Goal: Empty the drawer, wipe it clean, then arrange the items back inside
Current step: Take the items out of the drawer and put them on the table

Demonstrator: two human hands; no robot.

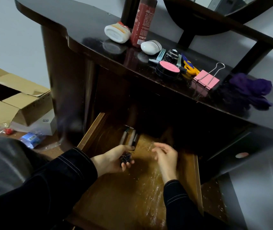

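Observation:
The wooden drawer (197, 183) is pulled out under the dark dresser top (89, 35). My left hand (114, 161) hovers over the drawer's back left and grips a bunch of small dark binder clips (125, 158). Just beyond it, three pens or markers (129, 137) lie side by side on the drawer floor. My right hand (165, 155) hangs over the middle of the drawer, fingers loosely spread, holding nothing; it is blurred. On the dresser top lie a pink compact (168, 68), a big pink binder clip (206, 80), scissors (189, 66), a purple cloth (250, 90) and other small items.
A red spray can (143, 22), a white bottle on its side (117, 33) and a white oval case (150, 47) stand at the back of the dresser top. An open cardboard box (14, 98) and plastic wrappers (31, 138) lie on the floor at left.

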